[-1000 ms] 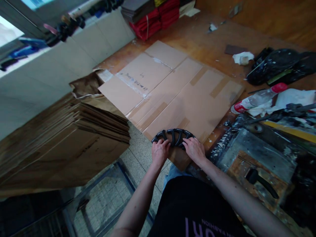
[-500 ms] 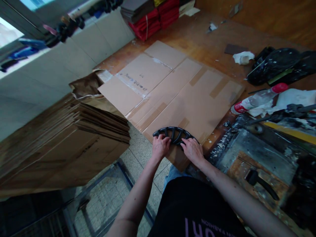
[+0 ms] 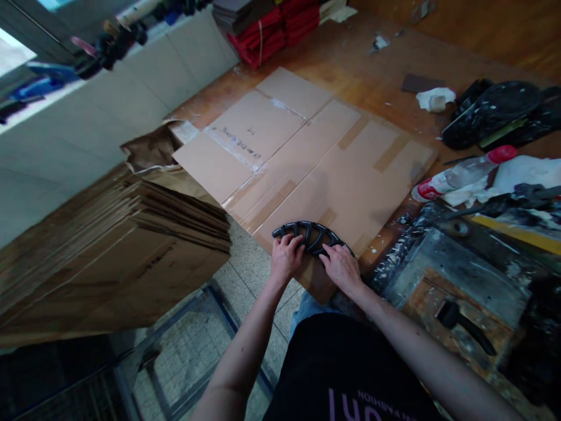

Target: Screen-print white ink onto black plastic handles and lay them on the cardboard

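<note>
A black curved piece with an openwork lattice (image 3: 312,234) lies at the near end of a flattened cardboard sheet (image 3: 350,181). My left hand (image 3: 286,255) grips its left part, fingers bent over the inner edge. On the right part, my right hand (image 3: 342,266) holds the same piece, with fingertips closed on its rim. The arched outer edge faces away from me. My fingers partly cover the inner edge, and the piece's exact kind is unclear.
Stacked folded cardboard (image 3: 175,234) stands on the left. To the right are a plastic bottle with a red cap (image 3: 464,173), a roll of tape (image 3: 459,228) and a black-handled tool (image 3: 467,327). Red bundles (image 3: 276,29) sit at the back of the wooden table (image 3: 372,70).
The view has shifted very slightly. Both hands stay on the black curved piece, which has barely moved.
</note>
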{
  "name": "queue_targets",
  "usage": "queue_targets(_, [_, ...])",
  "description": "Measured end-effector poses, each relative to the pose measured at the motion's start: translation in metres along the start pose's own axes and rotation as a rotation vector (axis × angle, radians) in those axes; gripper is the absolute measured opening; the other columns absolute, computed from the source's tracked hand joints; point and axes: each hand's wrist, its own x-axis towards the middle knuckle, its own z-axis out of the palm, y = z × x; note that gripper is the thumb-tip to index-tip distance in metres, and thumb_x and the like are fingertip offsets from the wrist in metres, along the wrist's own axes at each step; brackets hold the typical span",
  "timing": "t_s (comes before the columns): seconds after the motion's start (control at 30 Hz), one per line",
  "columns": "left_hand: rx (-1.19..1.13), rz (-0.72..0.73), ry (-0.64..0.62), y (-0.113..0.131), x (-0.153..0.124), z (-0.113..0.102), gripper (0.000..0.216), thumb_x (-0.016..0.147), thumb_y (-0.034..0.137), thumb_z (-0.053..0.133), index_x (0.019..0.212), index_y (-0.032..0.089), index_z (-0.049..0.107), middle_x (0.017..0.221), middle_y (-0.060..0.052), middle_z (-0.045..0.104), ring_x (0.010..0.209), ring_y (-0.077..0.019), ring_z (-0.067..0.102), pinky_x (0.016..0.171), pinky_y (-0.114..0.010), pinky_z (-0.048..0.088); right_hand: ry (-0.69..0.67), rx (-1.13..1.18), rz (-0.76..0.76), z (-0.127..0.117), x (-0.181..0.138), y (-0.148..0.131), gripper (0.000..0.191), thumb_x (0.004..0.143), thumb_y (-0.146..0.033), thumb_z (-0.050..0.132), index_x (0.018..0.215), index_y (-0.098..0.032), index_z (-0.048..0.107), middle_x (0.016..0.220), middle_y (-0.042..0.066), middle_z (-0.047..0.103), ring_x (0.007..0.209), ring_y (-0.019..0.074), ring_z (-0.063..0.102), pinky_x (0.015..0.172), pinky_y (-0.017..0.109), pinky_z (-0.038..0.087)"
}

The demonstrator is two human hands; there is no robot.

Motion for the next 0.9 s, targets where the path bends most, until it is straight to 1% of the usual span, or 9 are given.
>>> queue_targets(0.1, [-0.011, -0.003, 0.0, 0.0, 0.005, 0.001, 0.038, 0.091, 0.041, 0.049, 0.123, 0.026, 0.062, 0.128, -0.008, 0.058, 0.114, -0.0253, 0.052, 0.102, -0.04, 0.04, 0.0, 0.001, 0.0, 0.0, -0.001, -0.002, 0.044, 0.095, -0.038, 0.044, 0.133, -0.018, 0.054, 0.108, 0.011, 0.064, 0.106, 0.0231, 0.054, 0.093, 0.032, 0.04])
queue_targets(0.17, [-0.009, -0.001, 0.002, 0.002, 0.005, 0.002, 0.04, 0.09, 0.04, 0.051, 0.125, 0.024, 0.061, 0.133, -0.009, 0.055, 0.121, -0.0271, 0.048, 0.105, -0.042, 0.038, 0.005, -0.003, -0.007, 0.0, -0.002, -0.003, 0.045, 0.095, -0.037, 0.044, 0.134, -0.018, 0.053, 0.109, 0.011, 0.064, 0.107, 0.0232, 0.054, 0.093, 0.031, 0.041])
queue_targets(0.2, [0.003, -0.002, 0.016, 0.004, 0.003, 0.003, 0.041, 0.089, 0.041, 0.052, 0.126, 0.024, 0.06, 0.138, -0.009, 0.051, 0.127, -0.0291, 0.044, 0.108, -0.044, 0.036, 0.008, -0.006, -0.011, 0.0, -0.003, -0.003, 0.044, 0.095, -0.036, 0.045, 0.134, -0.018, 0.053, 0.109, 0.011, 0.064, 0.107, 0.0233, 0.054, 0.092, 0.031, 0.041])
queue_targets(0.3, [0.064, -0.006, 0.08, 0.014, -0.007, 0.009, 0.049, 0.086, 0.046, 0.055, 0.13, 0.024, 0.056, 0.153, -0.01, 0.033, 0.142, -0.0357, 0.023, 0.113, -0.052, 0.026, 0.013, -0.016, -0.015, 0.0, -0.005, -0.004, 0.044, 0.094, -0.035, 0.045, 0.135, -0.019, 0.052, 0.111, 0.01, 0.064, 0.108, 0.0239, 0.053, 0.092, 0.031, 0.042])
queue_targets(0.37, [0.09, -0.003, 0.086, 0.022, -0.013, 0.014, 0.054, 0.085, 0.048, 0.055, 0.134, 0.024, 0.052, 0.155, -0.009, 0.03, 0.145, -0.0355, 0.017, 0.114, -0.054, 0.023, 0.015, -0.017, -0.011, 0.0, -0.005, -0.004, 0.045, 0.094, -0.035, 0.045, 0.135, -0.018, 0.052, 0.111, 0.01, 0.063, 0.108, 0.0241, 0.053, 0.091, 0.032, 0.042])
queue_targets(0.47, [0.094, -0.006, 0.065, 0.03, -0.015, 0.022, 0.059, 0.085, 0.047, 0.056, 0.138, 0.025, 0.047, 0.154, -0.009, 0.032, 0.144, -0.0325, 0.022, 0.114, -0.053, 0.023, 0.024, -0.016, -0.011, 0.002, -0.005, -0.005, 0.044, 0.095, -0.035, 0.045, 0.135, -0.017, 0.052, 0.111, 0.011, 0.063, 0.109, 0.024, 0.052, 0.092, 0.032, 0.041])
queue_targets(0.6, [0.1, 0.007, 0.031, 0.037, -0.01, 0.026, 0.055, 0.08, 0.042, 0.062, 0.132, 0.031, 0.053, 0.151, -0.005, 0.039, 0.141, -0.035, 0.028, 0.112, -0.057, 0.023, 0.032, -0.021, -0.006, 0.005, -0.004, -0.006, 0.044, 0.095, -0.032, 0.043, 0.135, -0.016, 0.052, 0.109, 0.011, 0.063, 0.108, 0.0239, 0.052, 0.094, 0.031, 0.04])
queue_targets(0.73, [0.139, -0.02, 0.045, 0.04, -0.006, 0.029, 0.055, 0.079, 0.044, 0.062, 0.131, 0.029, 0.055, 0.151, -0.005, 0.039, 0.14, -0.0363, 0.027, 0.11, -0.059, 0.024, 0.011, -0.031, 0.0, 0.005, -0.004, -0.007, 0.043, 0.096, -0.029, 0.041, 0.135, -0.016, 0.052, 0.108, 0.012, 0.062, 0.108, 0.0236, 0.051, 0.094, 0.032, 0.04])
queue_targets(0.9, [0.166, -0.031, 0.056, 0.04, -0.004, 0.033, 0.051, 0.079, 0.047, 0.062, 0.126, 0.029, 0.058, 0.15, -0.004, 0.041, 0.138, -0.036, 0.03, 0.106, -0.059, 0.028, 0.006, -0.019, -0.016, 0.002, -0.004, -0.006, 0.044, 0.094, -0.03, 0.046, 0.135, -0.015, 0.052, 0.109, 0.011, 0.062, 0.107, 0.0245, 0.052, 0.092, 0.032, 0.042])
